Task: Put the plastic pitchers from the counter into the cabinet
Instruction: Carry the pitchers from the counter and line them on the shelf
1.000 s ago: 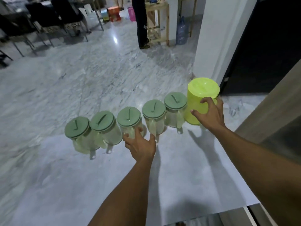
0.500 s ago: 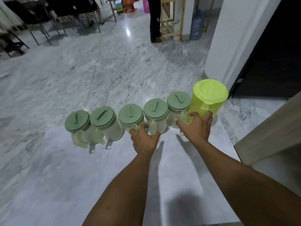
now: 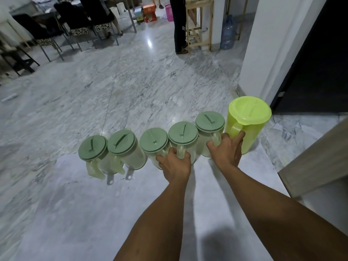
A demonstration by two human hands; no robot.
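Pitchers (image 3: 183,140): left hand (image 3: 176,163) fingers curled round handle; right hand (image 3: 225,150) fingers hooking 2 handles.

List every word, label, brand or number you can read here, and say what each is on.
No text can be read.
Orange box on the far floor: print on its side, too small and blurred to read.
Green-lidded pitchers and lime pitcher: only moulded ridges on the lids, no lettering.
Water bottle: no legible label.

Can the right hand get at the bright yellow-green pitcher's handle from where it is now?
Probably yes. The right hand already has fingers on the yellow-green pitcher at its handle, though it also spans the neighbouring pitcher.
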